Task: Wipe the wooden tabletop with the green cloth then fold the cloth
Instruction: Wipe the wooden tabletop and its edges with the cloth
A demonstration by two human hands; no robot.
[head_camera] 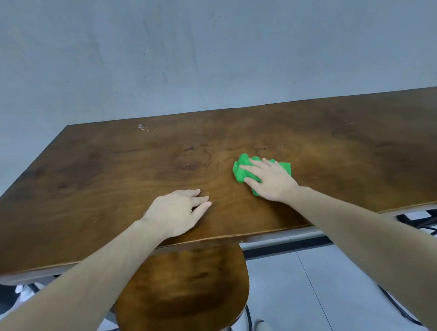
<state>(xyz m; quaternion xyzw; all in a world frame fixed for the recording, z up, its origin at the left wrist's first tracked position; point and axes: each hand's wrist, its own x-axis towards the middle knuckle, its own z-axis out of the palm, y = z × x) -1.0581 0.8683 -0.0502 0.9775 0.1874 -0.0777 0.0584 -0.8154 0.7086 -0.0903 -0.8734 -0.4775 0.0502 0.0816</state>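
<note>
Wooden tabletop (111, 176) w/ bunched green cloth (240, 173) on it, white specks (142, 127) nr far edge.

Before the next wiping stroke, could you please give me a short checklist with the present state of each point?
1. Right hand on the green cloth: ok, fingers spread flat, pressing it to the tabletop.
2. Cloth spread out for good coverage: not ok, it is bunched up under the hand.
3. Left hand out of the cloth's way: ok, it rests open on the wood, apart from the cloth.
4. White specks near the far edge wiped away: not ok, they remain.
5. Cloth damp enough: cannot tell.
6. Chair out of the way: ok, it stands below the near edge.
</note>
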